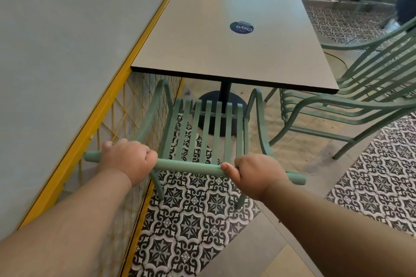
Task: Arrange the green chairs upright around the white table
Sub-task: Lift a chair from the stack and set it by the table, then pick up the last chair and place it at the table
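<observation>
I have both hands wrapped around the top rail (193, 165) of the green chair (206, 128) in the lower middle of the frame — my left hand (129, 159) toward the left end of the rail, my right hand (254, 174) toward the right end, fingers (226, 167) curled shut on the tube. The chair stands upright on the patterned floor tiles (191, 220), its slatted seat pointing toward the white bench (229, 51) at frame centre, the front of the seat and the armrest curves just reaching under the near edge. To finish this step well I judge I should push evenly with both hands so the chair goes straight in, keeping it clear of the yellow mesh railing (126, 105) on the left, which looks very close to the left armrest, and stopping before the seat meets the black pedestal base (221, 105). A second green chair (351, 101) stands at the right side of the bench, and more green chairs sit blurred in the upper right. On the benchtop a round dark-blue sticker (242, 27) reads "ClayG", upside down from where I stand — the smaller print on it is too fine to read.
</observation>
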`<state>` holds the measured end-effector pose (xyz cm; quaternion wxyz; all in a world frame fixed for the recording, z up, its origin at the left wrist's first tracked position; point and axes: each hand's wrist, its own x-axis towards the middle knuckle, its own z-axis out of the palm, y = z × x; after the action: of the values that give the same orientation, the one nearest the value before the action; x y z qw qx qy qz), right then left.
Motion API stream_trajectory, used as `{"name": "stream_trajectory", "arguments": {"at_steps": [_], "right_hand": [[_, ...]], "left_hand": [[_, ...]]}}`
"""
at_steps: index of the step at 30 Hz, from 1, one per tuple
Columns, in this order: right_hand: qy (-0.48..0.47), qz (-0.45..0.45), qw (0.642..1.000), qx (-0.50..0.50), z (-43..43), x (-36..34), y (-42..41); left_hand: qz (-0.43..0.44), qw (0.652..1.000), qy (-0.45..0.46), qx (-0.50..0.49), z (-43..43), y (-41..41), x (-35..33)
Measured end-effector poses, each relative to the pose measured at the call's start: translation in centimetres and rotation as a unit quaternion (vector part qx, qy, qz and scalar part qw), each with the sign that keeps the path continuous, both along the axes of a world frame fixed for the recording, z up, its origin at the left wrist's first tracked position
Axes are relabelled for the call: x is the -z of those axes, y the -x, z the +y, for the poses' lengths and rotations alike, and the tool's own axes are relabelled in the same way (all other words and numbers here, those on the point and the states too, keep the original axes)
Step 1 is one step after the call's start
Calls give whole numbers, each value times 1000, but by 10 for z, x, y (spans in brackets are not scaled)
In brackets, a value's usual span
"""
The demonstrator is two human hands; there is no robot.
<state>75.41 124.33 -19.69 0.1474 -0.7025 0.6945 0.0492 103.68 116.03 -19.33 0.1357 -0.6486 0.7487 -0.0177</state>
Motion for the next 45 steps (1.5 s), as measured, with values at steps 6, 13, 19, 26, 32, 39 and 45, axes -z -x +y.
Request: {"name": "stream_trajectory", "arguments": {"at_steps": [6, 13, 19, 26, 32, 39, 45], "right_hand": [[-17, 10, 998, 65, 33, -34, 1], [98, -86, 969, 211, 173, -124, 55], [126, -73, 941, 306, 239, -150, 109], [162, -51, 916, 364, 275, -148, 190], [165, -43, 901, 398, 285, -155, 299], [158, -50, 897, 409, 255, -166, 400], [165, -49, 892, 417, 198, -162, 479]], "left_hand": [[14, 999, -39, -13, 55, 44, -52], [281, 953, -11, 113, 133, 75, -129], [283, 931, -33, 231, 143, 146, -154], [279, 898, -38, 338, 148, 261, -158], [258, 889, -43, 377, 130, 383, -155], [267, 889, -53, 368, 95, 483, -163], [274, 889, -40, 365, 30, 557, -168]]}}
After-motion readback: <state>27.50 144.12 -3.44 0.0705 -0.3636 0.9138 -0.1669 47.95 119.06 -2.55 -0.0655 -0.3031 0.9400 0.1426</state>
